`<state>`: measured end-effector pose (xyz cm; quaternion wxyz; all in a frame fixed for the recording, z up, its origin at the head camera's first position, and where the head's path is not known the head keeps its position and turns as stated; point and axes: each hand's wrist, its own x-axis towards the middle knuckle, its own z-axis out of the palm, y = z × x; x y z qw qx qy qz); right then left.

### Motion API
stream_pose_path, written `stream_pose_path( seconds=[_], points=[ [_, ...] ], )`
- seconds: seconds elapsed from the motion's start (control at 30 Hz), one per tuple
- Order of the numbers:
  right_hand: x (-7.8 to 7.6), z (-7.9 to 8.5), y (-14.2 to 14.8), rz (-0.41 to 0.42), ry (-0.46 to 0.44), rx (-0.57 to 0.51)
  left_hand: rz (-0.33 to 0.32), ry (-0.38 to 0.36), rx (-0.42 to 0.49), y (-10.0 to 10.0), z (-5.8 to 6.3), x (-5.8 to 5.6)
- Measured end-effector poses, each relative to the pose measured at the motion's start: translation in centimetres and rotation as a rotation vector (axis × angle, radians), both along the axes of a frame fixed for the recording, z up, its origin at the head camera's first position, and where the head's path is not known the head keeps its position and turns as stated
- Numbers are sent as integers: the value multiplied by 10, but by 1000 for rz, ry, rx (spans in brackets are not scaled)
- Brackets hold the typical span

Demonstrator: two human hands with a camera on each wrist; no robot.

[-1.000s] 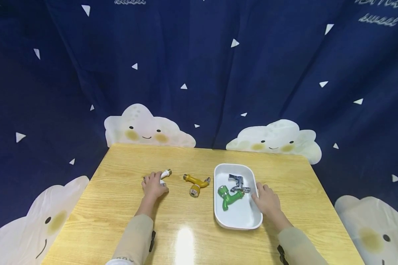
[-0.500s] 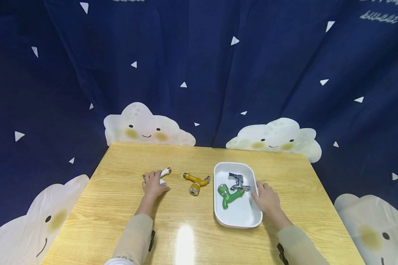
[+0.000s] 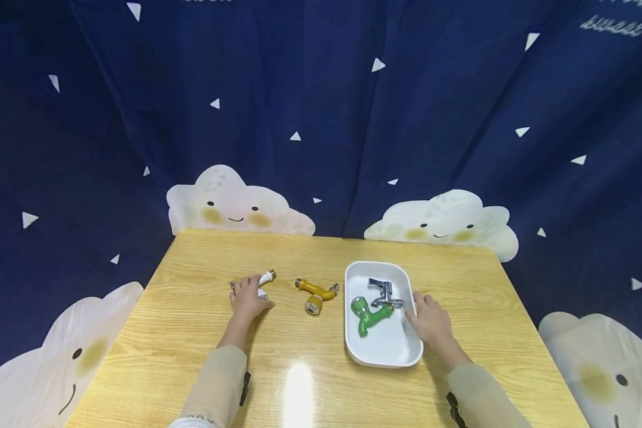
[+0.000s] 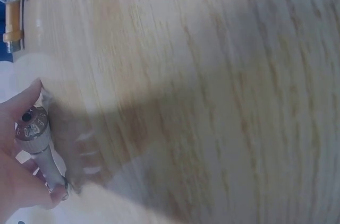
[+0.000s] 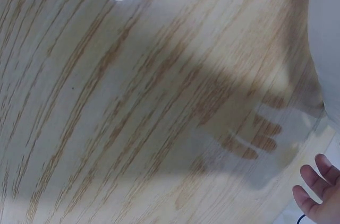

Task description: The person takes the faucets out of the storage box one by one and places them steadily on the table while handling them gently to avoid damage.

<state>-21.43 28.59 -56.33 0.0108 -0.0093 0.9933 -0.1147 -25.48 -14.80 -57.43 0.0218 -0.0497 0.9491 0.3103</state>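
Was a wooden table (image 3: 299, 339), light yellow in colour, with clear grain running from nine to three o'clock. Carried directly on top a white basin (image 3: 386, 352) between two and three o'clock, a yellow tap (image 3: 318, 292) close to the centre at twelve o'clock, and a white tap (image 3: 267, 277) at ten o'clock, partly covered.

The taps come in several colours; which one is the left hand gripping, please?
The white tap, gripped by the left hand; the yellow tap lies free on the table, and the green tap and chrome tap are in the white tray.
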Motion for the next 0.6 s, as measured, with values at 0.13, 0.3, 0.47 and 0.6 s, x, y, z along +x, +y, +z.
stream_pose_path(
  seconds=[0.13, 0.3, 0.47, 0.6],
  points=[
    [0, 0, 0, -4, -7, 0, -4, -8, -18, 0, 0, 0],
    [0, 1, -1, -10, -22, 0, -9, -11, -58, 2, 4, 0],
    [0, 2, -1, -9, -21, 2, -14, 40, -109, 9, 8, 0],
    [0, 2, -1, -6, -17, 5, -27, 124, -138, 21, 15, -3]
  ],
)
